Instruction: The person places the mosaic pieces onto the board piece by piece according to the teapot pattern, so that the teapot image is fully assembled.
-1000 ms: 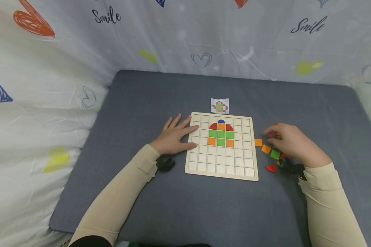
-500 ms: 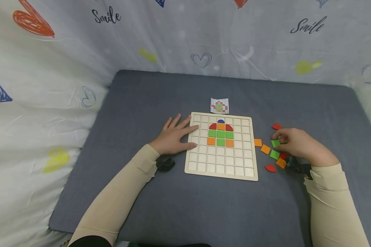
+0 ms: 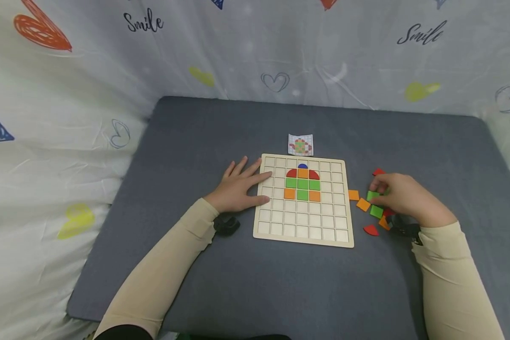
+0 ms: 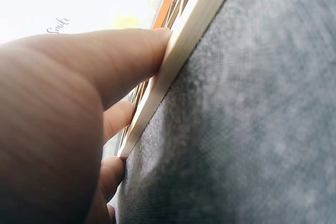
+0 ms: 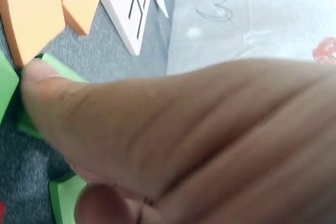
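My left hand [image 3: 238, 189] lies with straight, spread fingers on the left edge of a wooden grid board [image 3: 280, 236]; in the left wrist view the thumb [image 4: 131, 51] touches the board's rim. Blue, red, orange and green pieces form a figure in the upper middle of the grid, with a blue half-round piece [image 3: 302, 166] on top. Right of the board, my right hand [image 3: 401, 196] pinches a green square block [image 3: 372, 195] between thumb and fingers. The right wrist view has the thumb [image 5: 47, 87] over that block, and its far side is hidden.
Beside the board lie orange squares [image 3: 363, 204], another green square [image 3: 376, 211] and red quarter-round pieces [image 3: 370, 230], some partly under the right hand. A small pattern card [image 3: 300, 145] lies behind the board. A printed curtain [image 3: 238, 56] stands at the table's back edge.
My right hand moved right and toward me to the green pieces, then slightly back left, shifting one green square block leftward with it. The left hand has stayed on the board.
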Available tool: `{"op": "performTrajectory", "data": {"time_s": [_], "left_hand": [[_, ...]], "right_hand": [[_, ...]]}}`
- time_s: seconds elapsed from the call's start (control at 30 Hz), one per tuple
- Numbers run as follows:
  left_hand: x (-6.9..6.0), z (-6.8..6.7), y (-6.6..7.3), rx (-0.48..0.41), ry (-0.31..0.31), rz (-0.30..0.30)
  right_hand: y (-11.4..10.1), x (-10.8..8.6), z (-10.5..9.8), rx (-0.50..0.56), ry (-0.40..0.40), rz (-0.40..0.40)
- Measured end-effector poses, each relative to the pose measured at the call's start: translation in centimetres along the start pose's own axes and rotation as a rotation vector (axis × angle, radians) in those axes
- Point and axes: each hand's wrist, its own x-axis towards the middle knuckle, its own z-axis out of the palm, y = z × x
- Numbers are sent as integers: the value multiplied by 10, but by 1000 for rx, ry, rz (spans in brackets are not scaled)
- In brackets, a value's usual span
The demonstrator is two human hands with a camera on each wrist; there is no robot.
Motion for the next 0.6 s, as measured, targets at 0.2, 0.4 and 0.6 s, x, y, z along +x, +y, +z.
{"op": "performTrajectory", "data": {"time_s": [0.2,0.4,0.6], "left_hand": [[0,0,0,1,-3,-5],[0,0,1,4,-1,-1],[0,0,1,0,4,6]], "right_hand": [[-10,-1,2,11,29,-32],[-22,-7,-1,3,75,-68],[-39,-8,1,15,111,-119]]}}
